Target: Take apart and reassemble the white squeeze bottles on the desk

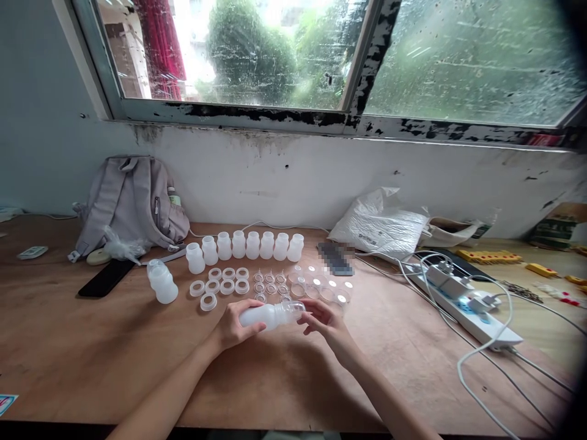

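A frosted white baby bottle (261,315) lies sideways in the air over the table, its clear cap (288,311) pointing right. My left hand (235,327) is closed around the bottle's body. At the cap end, the fingers of my right hand (323,321) close on the cap's tip. Just beyond my hands are white collar rings (212,285), clear nipples (270,278) and clear round caps (326,293), several of each. Behind them several open frosted bottles (238,244) stand in a row. Another bottle (162,282) stands apart on the left.
A grey backpack (131,205) leans against the wall, with a black phone (106,278) in front. To the right lie a silvery plastic bag (380,223), a blurred dark object (337,260) and a white power strip (477,318) with trailing cables. Yellow pieces (488,256) lie farther right.
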{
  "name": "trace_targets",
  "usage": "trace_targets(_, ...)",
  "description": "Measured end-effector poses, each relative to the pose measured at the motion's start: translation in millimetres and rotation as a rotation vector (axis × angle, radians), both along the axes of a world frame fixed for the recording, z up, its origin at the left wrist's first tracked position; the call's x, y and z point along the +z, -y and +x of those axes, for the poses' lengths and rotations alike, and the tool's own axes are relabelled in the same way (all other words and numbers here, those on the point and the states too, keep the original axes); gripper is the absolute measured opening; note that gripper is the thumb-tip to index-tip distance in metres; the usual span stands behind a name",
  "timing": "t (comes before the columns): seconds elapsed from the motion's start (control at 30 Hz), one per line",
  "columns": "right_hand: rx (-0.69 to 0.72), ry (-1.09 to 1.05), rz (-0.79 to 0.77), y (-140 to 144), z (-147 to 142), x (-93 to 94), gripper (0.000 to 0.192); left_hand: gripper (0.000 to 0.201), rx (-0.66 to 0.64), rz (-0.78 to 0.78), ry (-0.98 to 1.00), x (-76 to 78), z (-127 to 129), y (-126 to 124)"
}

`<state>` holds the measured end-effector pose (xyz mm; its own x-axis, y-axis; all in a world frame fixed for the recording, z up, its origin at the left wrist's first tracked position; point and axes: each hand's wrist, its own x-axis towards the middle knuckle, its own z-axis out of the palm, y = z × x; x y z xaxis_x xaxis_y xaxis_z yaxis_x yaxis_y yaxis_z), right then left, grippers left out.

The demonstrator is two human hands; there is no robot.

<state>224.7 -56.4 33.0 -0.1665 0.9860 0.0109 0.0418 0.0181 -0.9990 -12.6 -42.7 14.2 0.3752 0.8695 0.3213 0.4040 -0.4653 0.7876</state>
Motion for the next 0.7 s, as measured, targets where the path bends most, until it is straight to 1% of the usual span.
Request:
trace_targets(0.23, 0.01, 0.005, -0.011, 1, -2, -1.4, 0.035, 0.037, 0.002, 0.0, 0.01, 0.4, 1, 2)
trace_targets(0.4, 0.037, 0.024, 0.01, -1, -4, -11.0, 0.031, 0.037, -0.009, 0.024, 0.0, -0.8, 3, 3)
trace_targets(0.57, 0.016, -0.008, 0.005, -3, -9, -22.5, 0.034, 0.036, -0.007, 0.069, -0.012, -2.4, 2, 3)
trace_targets(0.7, 0.047, -0.037, -0.016, -4, -12, -25.9, 0.035, 0.034, 0.001, 0.089, -0.014, -2.3, 1, 3)
